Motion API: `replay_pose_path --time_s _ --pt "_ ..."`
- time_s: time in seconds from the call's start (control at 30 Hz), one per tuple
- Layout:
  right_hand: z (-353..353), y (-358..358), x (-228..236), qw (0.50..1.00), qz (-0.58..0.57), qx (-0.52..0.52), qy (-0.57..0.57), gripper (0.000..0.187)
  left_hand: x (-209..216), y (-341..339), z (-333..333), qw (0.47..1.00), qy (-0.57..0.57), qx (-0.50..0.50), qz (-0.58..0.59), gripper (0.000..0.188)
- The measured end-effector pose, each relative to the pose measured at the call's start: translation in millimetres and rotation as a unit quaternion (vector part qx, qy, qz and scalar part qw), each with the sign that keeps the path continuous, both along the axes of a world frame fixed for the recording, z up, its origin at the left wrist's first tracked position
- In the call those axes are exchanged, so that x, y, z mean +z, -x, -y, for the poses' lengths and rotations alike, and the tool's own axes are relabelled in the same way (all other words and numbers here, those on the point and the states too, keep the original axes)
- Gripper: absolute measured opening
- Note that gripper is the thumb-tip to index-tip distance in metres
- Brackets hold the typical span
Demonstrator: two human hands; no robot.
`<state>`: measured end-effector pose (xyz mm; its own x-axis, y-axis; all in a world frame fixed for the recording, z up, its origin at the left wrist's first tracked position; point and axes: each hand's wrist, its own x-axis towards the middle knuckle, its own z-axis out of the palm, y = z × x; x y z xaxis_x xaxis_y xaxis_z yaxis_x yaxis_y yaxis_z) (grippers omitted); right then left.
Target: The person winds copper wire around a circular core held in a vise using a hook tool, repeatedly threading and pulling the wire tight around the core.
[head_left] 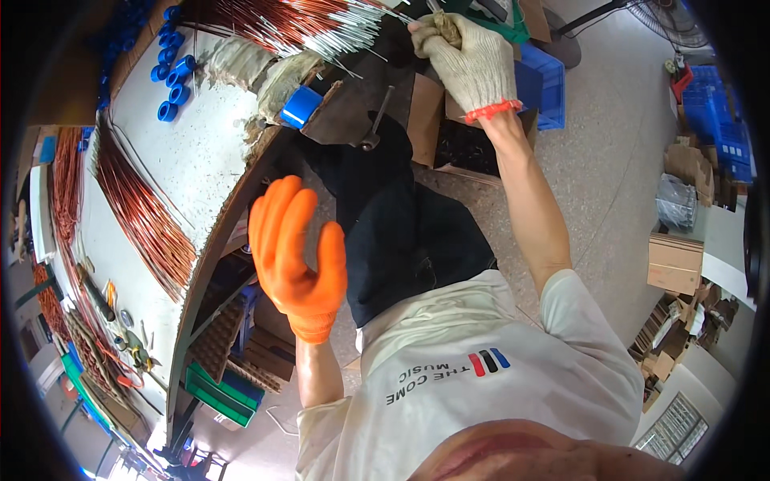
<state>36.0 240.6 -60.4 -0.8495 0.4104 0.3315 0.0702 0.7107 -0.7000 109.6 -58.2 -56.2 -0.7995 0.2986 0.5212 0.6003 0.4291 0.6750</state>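
Right grip (472,64), copper wires (277,22) to its left

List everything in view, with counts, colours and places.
workbench: one, whitish, left
wire bundles: several, copper, on workbench
small rings: several, blue, upper left
blue cylinder: one, blue, workbench's near edge
trays: several, green and brown, below workbench
tools: several, mixed colours, left
cardboard boxes: several, brown, right
crates: several, blue, right
fan: one, dark, upper right
trousers: one, dark, middle
shirt: one, white, lower middle
left hand: one, orange-gloved, beside workbench
right hand: one, off-white-gloved, upper middle
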Motion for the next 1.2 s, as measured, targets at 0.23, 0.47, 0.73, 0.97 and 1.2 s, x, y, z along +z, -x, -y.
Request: replay_pose_path --time_s 0.23,0.47,0.73,0.97,1.2 --pt "-5 -6 -8 0.992 -0.028 0.025 0.119 0.018 -12 -10 -10 0.999 0.009 -0.029 0.042 0.034" --pt "4 11 -10 0.983 -0.027 0.019 0.179 0.014 -16 -6 -35 0.997 -0.009 -0.072 0.035 0.035" --pt "13 -13 40 0.967 0.012 -0.077 0.243 0.014 -18 -13 -46 0.989 -0.041 -0.094 0.102 0.029" --pt "0 -4 6 0.978 -0.025 0.072 0.196 0.016 -14 -4 -66 0.983 -0.046 -0.127 0.124 0.026" --pt "-35 18 -6 0.962 -0.117 -0.078 0.233 0.016 -24 -16 -56 0.982 -0.033 -0.107 0.149 0.025"
